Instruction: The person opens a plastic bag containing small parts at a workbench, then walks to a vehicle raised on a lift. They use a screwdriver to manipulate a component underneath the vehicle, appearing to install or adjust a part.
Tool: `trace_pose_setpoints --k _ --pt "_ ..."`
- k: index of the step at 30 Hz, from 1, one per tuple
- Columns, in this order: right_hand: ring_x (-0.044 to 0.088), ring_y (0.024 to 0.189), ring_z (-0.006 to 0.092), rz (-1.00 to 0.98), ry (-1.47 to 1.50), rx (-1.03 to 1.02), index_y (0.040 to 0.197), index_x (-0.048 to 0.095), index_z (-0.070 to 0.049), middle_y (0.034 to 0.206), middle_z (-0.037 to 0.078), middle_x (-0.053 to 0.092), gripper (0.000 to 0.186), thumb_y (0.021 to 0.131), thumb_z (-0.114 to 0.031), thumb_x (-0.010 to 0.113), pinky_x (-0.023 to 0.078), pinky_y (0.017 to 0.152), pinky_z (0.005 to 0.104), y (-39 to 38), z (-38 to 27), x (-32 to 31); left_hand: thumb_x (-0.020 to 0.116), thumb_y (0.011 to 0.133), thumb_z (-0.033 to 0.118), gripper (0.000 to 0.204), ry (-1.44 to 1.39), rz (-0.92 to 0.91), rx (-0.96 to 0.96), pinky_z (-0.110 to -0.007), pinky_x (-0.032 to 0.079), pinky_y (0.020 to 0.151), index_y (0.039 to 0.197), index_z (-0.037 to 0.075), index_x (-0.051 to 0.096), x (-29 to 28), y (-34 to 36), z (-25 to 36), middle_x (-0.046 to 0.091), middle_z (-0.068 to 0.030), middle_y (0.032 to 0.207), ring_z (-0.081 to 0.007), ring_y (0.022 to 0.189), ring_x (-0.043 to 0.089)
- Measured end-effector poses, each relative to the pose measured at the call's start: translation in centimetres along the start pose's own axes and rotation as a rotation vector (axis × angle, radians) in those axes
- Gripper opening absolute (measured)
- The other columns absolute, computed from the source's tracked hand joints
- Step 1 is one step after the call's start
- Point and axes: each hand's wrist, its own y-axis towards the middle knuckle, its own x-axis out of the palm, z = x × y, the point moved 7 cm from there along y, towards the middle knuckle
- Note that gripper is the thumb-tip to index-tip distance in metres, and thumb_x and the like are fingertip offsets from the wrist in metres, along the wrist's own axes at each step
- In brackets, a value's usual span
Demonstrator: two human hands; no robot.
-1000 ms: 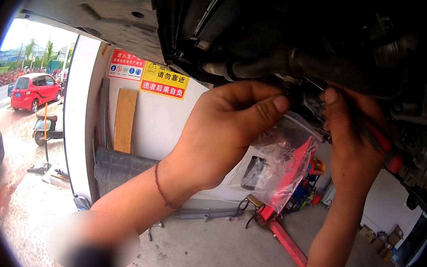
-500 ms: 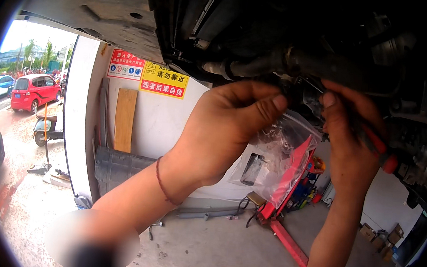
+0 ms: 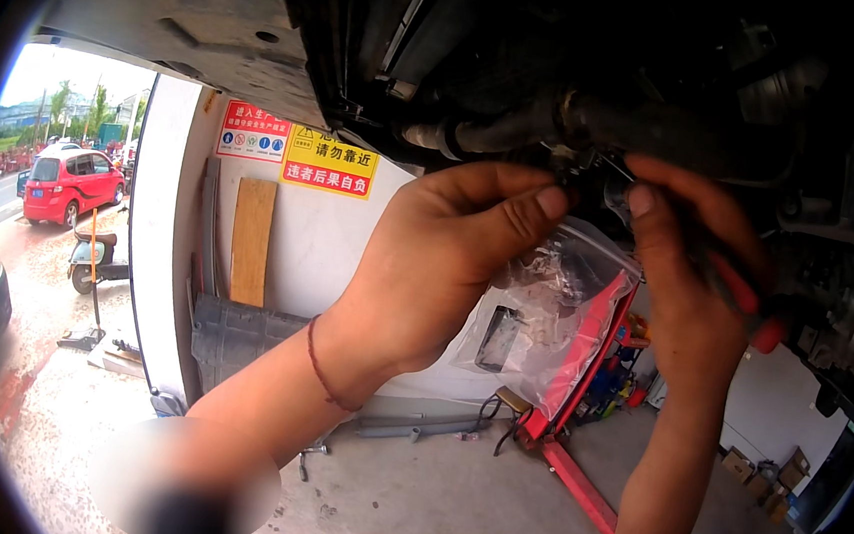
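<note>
Both my hands are raised to the dark underside of a car (image 3: pixel 391 88). My left hand (image 3: pixel 438 258) is closed in a pinch of thumb and forefinger at a small dark part below a black hose (image 3: pixel 508 128); what exactly it pinches is too dark to make out. My right hand (image 3: pixel 692 278) is wrapped round what looks like a screwdriver (image 3: pixel 744 292), with a red and black handle. Its thin metal shaft points up left toward the left fingertips. A clear zip bag (image 3: pixel 553 317) hangs between the hands, its upper edge partly behind my left fingers.
A red lift or jack arm (image 3: pixel 580 485) stands on the concrete floor behind the bag. Against the white wall (image 3: pixel 318 248) lean a wooden board (image 3: pixel 251 243) and a dark panel (image 3: pixel 246 338). A scooter (image 3: pixel 96 266) and a red car (image 3: pixel 72 187) stand outside at left.
My right hand and the tool have shifted slightly left, closer to my left hand. The left hand has barely moved. Outside, the blue and white car has gone from beside the red car.
</note>
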Motion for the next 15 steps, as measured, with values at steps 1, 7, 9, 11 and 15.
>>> trace_pose_setpoints --k 1,7,9,11,15 --pt "0.062 0.081 0.0094 -0.009 0.018 0.041 0.107 0.071 -0.002 0.092 0.003 0.070 0.019 0.091 -0.014 0.070 0.048 0.074 0.0239 0.0 0.2 0.1 0.067 0.094 0.010 0.025 0.007 0.003 -0.003 -0.028 0.047 0.098 0.117 -0.001 0.066 0.0 0.0 0.0 0.069 -0.0093 0.116 -0.0157 0.108 0.063" --pt "0.063 0.083 0.0101 -0.047 0.047 0.079 0.105 0.072 -0.003 0.092 0.003 0.070 0.018 0.090 -0.013 0.071 0.048 0.076 0.0245 0.1 0.0 0.4 0.068 0.095 0.018 0.028 -0.014 0.000 0.027 -0.020 0.045 0.070 0.114 -0.003 0.066 0.2 -0.1 0.1 0.067 -0.0005 0.095 -0.0056 0.079 0.056" --pt "0.064 0.084 0.0110 -0.056 0.014 -0.005 0.104 0.072 -0.003 0.092 0.004 0.070 0.018 0.089 -0.013 0.072 0.049 0.077 0.0250 0.2 -0.4 0.6 0.068 0.095 0.018 0.029 -0.027 -0.005 0.022 -0.020 0.046 0.071 0.114 -0.003 0.066 0.3 0.0 0.2 0.067 -0.0012 0.096 -0.0060 0.081 0.057" --pt "0.064 0.086 0.0119 -0.071 0.003 -0.052 0.103 0.072 -0.003 0.093 0.004 0.070 0.017 0.089 -0.013 0.072 0.050 0.078 0.0255 0.3 -0.6 0.8 0.068 0.095 0.017 0.029 -0.029 -0.012 0.021 -0.020 0.047 0.072 0.115 -0.003 0.065 0.3 0.1 0.1 0.068 -0.0020 0.097 -0.0065 0.082 0.058" --pt "0.065 0.087 0.0130 -0.114 0.033 -0.006 0.101 0.072 -0.003 0.093 0.006 0.071 0.016 0.088 -0.013 0.073 0.050 0.079 0.0264 0.3 -0.5 1.3 0.067 0.095 0.017 0.029 -0.027 -0.014 -0.010 -0.022 0.050 0.077 0.117 -0.003 0.065 0.3 -0.2 0.1 0.068 -0.0039 0.101 -0.0090 0.087 0.061"
